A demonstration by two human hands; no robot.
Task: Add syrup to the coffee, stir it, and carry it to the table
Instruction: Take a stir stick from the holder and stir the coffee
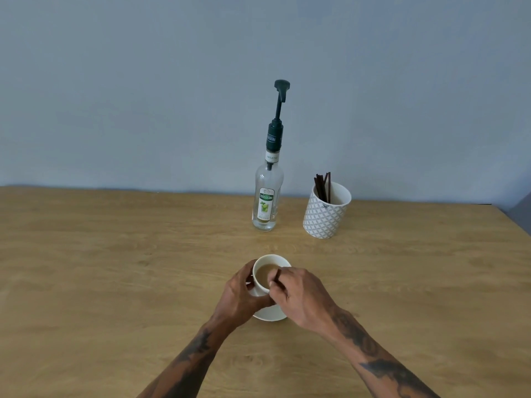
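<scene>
A white cup (265, 261) of light brown coffee stands on a white saucer (271, 313) near the middle of the wooden table. My left hand (240, 295) wraps the cup's left side. My right hand (298, 297) pinches a dark brown stir stick (277, 274) whose lower end dips into the coffee. Beyond the cup stands a clear syrup bottle (265, 196) with a tall dark green pump, upright and untouched.
A patterned white-and-grey pot (326, 215) holding several dark stir sticks stands right of the bottle. The wooden table (115, 268) runs back to a pale blue wall; its right edge shows at far right.
</scene>
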